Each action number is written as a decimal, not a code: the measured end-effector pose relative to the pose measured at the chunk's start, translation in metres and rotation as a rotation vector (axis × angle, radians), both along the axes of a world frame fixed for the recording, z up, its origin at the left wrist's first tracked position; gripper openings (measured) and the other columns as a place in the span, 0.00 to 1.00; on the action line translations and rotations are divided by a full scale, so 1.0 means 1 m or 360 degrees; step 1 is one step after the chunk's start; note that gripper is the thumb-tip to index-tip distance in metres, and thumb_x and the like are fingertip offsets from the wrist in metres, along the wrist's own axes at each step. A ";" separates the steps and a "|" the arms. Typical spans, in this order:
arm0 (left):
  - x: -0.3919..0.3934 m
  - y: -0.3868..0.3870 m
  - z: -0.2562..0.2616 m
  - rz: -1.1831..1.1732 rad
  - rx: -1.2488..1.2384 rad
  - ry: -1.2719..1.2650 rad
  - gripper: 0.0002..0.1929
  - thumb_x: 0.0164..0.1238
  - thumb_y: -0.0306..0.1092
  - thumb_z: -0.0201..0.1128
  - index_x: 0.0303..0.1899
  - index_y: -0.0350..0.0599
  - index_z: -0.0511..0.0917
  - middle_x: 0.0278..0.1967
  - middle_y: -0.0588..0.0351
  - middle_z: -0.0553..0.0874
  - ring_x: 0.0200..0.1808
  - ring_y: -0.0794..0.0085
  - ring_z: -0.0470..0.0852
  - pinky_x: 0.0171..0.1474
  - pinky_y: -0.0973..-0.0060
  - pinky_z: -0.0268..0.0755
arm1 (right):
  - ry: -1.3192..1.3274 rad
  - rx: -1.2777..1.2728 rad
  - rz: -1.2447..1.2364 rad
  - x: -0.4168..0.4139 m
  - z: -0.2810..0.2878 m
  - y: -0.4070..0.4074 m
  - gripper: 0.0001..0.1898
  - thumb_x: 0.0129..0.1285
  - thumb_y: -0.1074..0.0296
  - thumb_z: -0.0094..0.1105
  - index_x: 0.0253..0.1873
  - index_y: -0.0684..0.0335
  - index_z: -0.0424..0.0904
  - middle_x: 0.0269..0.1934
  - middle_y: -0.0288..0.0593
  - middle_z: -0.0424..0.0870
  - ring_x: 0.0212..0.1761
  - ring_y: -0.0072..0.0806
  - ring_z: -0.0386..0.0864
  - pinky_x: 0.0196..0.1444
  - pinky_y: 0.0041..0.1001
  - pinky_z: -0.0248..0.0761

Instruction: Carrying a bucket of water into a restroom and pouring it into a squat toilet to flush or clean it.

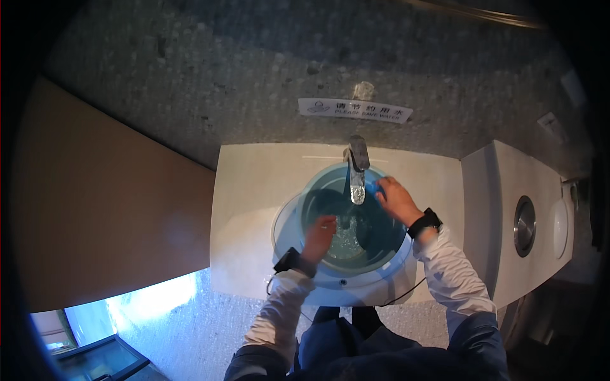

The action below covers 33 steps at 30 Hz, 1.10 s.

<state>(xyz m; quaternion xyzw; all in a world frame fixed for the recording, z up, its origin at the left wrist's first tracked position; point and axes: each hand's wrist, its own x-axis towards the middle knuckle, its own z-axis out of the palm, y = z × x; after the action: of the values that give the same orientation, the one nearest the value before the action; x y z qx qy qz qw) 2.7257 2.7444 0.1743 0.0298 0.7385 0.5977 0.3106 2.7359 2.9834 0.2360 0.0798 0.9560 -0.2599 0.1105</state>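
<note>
A round green-blue plastic basin (312,190) stands on a white washbasin (282,233) under a chrome faucet (358,176). Disturbed water (347,240) shows inside the plastic basin. My left hand (320,238), slightly blurred, is over the basin's left part with its fingers curled; whether it holds anything is unclear. At the basin's upper right, just beside the faucet, my right hand (396,197) has its fingertips at a small blue object (375,186), which is partly hidden. Both wrists wear black bands.
The washbasin is set in a white counter (252,181). A sign with writing (355,110) is on the grey wall behind. To the right, a raised white surface has a round metal lid or opening (524,226). A brown panel (119,205) stands to the left. A thin black cable hangs near the counter's front.
</note>
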 end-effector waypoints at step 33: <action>0.061 -0.063 -0.009 0.0707 0.0315 -0.0621 0.19 0.62 0.30 0.55 0.52 0.44 0.60 0.35 0.54 0.77 0.33 0.69 0.80 0.33 0.71 0.77 | 0.0720 0.1075 0.0488 -0.062 -0.018 -0.030 0.21 0.51 0.74 0.50 0.54 0.68 0.67 0.52 0.51 0.72 0.53 0.37 0.72 0.52 0.35 0.65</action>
<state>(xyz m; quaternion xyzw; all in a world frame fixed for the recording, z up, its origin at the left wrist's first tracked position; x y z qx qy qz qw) 2.7871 2.6815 0.1654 -0.2174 0.5917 0.7144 0.3039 2.6742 2.9530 0.2177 -0.0905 0.9883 0.0761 -0.0968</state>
